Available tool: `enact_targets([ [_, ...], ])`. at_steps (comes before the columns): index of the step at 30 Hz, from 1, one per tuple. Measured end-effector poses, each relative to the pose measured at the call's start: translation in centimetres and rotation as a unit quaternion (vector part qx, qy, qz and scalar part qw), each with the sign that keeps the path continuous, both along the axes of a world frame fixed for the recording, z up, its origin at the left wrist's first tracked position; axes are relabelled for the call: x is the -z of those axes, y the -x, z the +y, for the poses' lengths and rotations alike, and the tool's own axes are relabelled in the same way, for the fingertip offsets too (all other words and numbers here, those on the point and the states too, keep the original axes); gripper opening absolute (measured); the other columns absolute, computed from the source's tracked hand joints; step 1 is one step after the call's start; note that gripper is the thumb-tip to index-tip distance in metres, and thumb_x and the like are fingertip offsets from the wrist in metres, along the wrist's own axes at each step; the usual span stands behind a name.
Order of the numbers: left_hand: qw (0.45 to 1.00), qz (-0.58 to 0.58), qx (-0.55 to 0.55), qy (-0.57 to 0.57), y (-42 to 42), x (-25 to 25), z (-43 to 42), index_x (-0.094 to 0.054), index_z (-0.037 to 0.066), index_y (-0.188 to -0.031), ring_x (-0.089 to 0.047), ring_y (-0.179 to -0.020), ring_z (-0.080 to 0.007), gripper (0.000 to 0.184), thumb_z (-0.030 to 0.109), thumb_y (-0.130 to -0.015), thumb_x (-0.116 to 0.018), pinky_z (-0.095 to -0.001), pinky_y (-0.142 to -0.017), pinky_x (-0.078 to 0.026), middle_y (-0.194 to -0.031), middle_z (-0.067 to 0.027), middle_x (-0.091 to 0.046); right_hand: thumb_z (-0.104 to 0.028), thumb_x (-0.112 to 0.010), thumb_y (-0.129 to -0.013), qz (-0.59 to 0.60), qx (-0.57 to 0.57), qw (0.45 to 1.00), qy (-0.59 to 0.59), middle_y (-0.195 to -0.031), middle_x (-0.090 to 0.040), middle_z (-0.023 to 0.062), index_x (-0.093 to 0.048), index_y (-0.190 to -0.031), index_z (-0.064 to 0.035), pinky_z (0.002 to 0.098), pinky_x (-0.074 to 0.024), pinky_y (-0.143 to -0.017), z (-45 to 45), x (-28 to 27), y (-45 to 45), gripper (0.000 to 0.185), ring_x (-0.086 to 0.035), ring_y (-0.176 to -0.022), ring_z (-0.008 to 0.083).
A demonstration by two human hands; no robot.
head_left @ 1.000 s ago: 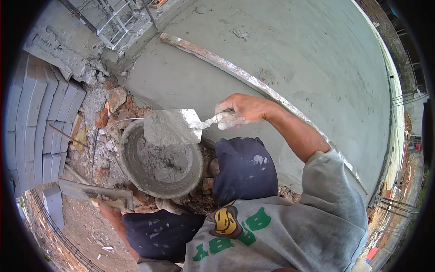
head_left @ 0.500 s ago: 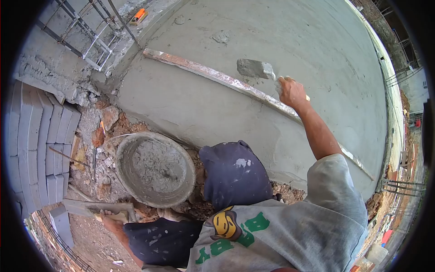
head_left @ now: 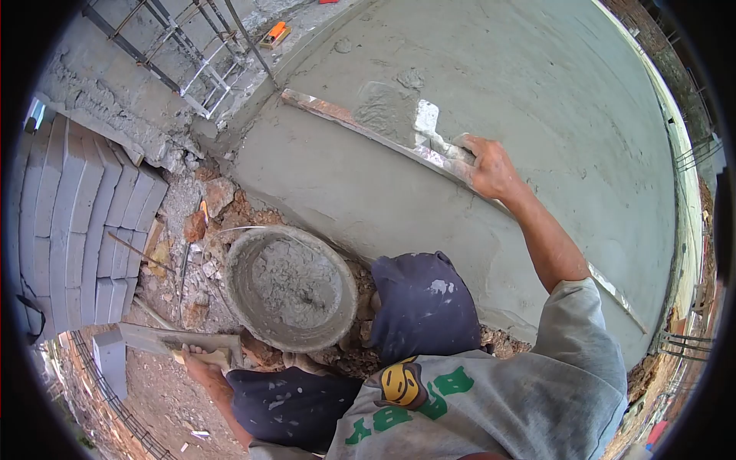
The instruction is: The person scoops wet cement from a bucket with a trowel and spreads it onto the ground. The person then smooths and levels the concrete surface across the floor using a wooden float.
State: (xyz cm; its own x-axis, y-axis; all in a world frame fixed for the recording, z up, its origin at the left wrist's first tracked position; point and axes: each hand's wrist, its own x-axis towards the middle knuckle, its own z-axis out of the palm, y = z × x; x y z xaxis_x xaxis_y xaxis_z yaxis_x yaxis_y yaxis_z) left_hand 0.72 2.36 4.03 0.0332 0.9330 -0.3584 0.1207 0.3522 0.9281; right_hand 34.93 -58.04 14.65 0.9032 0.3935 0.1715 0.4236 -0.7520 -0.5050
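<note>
My right hand (head_left: 491, 165) is closed round the handle of a trowel (head_left: 425, 123), whose mortar-covered blade lies over the wet grey slab (head_left: 345, 184). Just below the trowel, a long straight bar (head_left: 330, 110) lies across the slab. At the lower left, my left hand (head_left: 203, 364) grips the handle of a flat float (head_left: 176, 338), held beside my knee. Between my hands stands a round bucket (head_left: 238, 295) with wet mortar (head_left: 295, 280) inside.
Grey blocks (head_left: 84, 215) are stacked at the left. A steel rebar frame (head_left: 184, 65) stands at the upper left, near an orange tool (head_left: 276, 32). Rubble (head_left: 218, 195) surrounds the bucket. A pale edge (head_left: 663, 115) borders the slab at the right.
My right hand and the trowel have moved from over the bucket to the slab, then closer to the bar. Mortar carried on the blade now lies on the slab. My left hand keeps its grip.
</note>
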Motion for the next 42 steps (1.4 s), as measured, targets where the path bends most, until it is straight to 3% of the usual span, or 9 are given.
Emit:
enact_targets([
  [7,0.997,-0.079,0.021,-0.008,-1.8,-2.2,1.7,-0.054,0.007,-0.1,-0.046,-0.075,-0.0115,0.028,0.032,-0.09,-0.059,-0.0283,-0.07,-0.042,-0.087,0.0008,-0.05,-0.009,-0.062,-0.067,0.046,-0.416,0.894,0.159,-0.085,-0.062,0.0189,-0.062,-0.085,0.002,0.044,-0.0506,-0.069,17.4,-5.8,4.0,0.021,-0.063,-0.086,0.0333],
  [12,0.995,-0.097,0.033,-0.016,-4.5,-6.2,0.5,-0.053,0.005,-0.105,-0.051,-0.078,-0.012,0.031,0.032,-0.092,-0.056,-0.0281,-0.073,-0.044,-0.09,-0.0009,-0.054,-0.007,-0.061,-0.064,-0.044,-0.513,0.857,0.007,-0.084,-0.062,0.0242,-0.061,-0.082,0.0054,0.044,-0.052,-0.067,24.9,-2.8,7.5,0.022,-0.064,-0.081,0.0348],
  [21,0.967,-0.171,0.175,-0.071,-14.5,-17.0,-5.9,-0.052,0.001,-0.11,-0.056,-0.081,-0.0144,0.032,0.026,-0.092,-0.057,-0.0293,-0.074,-0.047,-0.094,-0.0051,-0.058,-0.007,-0.06,-0.071,-0.01,-0.437,0.886,-0.153,-0.093,-0.056,0.0239,-0.048,-0.104,0.0086,0.0432,-0.0496,-0.077,33.7,-9.0,9.0,0.038,-0.06,-0.089,0.0374],
  [29,0.806,-0.258,0.519,-0.116,-25.4,-24.1,-17.7,-0.045,-0.001,-0.123,-0.057,-0.097,-0.0155,0.038,0.022,-0.094,-0.051,-0.03,-0.085,-0.047,-0.113,-0.0096,-0.058,-0.013,-0.064,-0.076,-0.037,-0.244,0.914,-0.321,-0.102,-0.054,0.0301,-0.039,-0.115,0.0068,0.0491,-0.0453,-0.079,31.6,-10.6,4.7,0.05,-0.054,-0.093,0.0469],
  [33,0.714,-0.234,0.646,-0.135,-28.8,-23.5,-22.1,-0.043,-0.003,-0.13,-0.053,-0.109,-0.0188,0.047,0.024,-0.093,-0.053,-0.0317,-0.093,-0.043,-0.122,-0.0119,-0.054,-0.012,-0.063,-0.077,-0.029,-0.047,0.917,-0.396,-0.096,-0.058,0.0208,-0.041,-0.112,0.0019,0.0432,-0.047,-0.076,27.5,-8.4,-0.1,0.044,-0.059,-0.088,0.0363],
  [35,0.661,-0.175,0.684,-0.255,-29.4,-24.0,-23.2,-0.044,-0.002,-0.13,-0.05,-0.116,-0.0226,0.05,0.028,-0.092,-0.055,-0.0338,-0.097,-0.039,-0.128,-0.0148,-0.05,-0.014,-0.062,-0.08,0.238,0.034,0.765,-0.597,-0.084,-0.055,0.0089,-0.046,-0.104,-0.0018,0.0333,-0.048,-0.064,24.2,-7.1,-4.4,0.031,-0.057,-0.07,0.0218],
  [37,0.62,-0.116,0.665,-0.4,-30.1,-24.5,-23.3,-0.045,-0.001,-0.13,-0.047,-0.12,-0.0257,0.052,0.031,-0.091,-0.056,-0.0355,-0.1,-0.037,-0.133,-0.0169,-0.047,-0.014,-0.059,-0.082,0.289,0.1,0.736,-0.604,-0.073,-0.048,0.0005,-0.049,-0.098,-0.0051,0.0259,-0.0433,-0.052,20.4,-6.3,-7.1,0.021,-0.047,-0.057,0.0106],
  [40,0.644,0.005,0.402,-0.651,-33.0,-24.6,-17.7,-0.047,0.001,-0.129,-0.045,-0.122,-0.0293,0.054,0.033,-0.088,-0.06,-0.0382,-0.103,-0.033,-0.133,-0.0178,-0.047,-0.017,-0.061,-0.082,0.291,0.168,0.775,-0.535,-0.066,-0.044,-0.0017,-0.052,-0.095,-0.007,0.0254,-0.0395,-0.045,13.3,-2.3,-11.6,0.019,-0.043,-0.05,0.0094],
  [42,0.783,-0.079,0.392,-0.477,-35.6,-24.0,-11.6,-0.042,-0.007,-0.129,-0.046,-0.12,-0.0269,0.059,0.033,-0.089,-0.059,-0.0356,-0.102,-0.033,-0.13,-0.0219,-0.047,-0.02,-0.062,-0.082,0.227,0.23,0.85,-0.415,-0.069,-0.049,0.0009,-0.054,-0.098,-0.0052,0.027,-0.0413,-0.046,7.7,0.1,-12.6,0.023,-0.046,-0.05,0.0117],
])
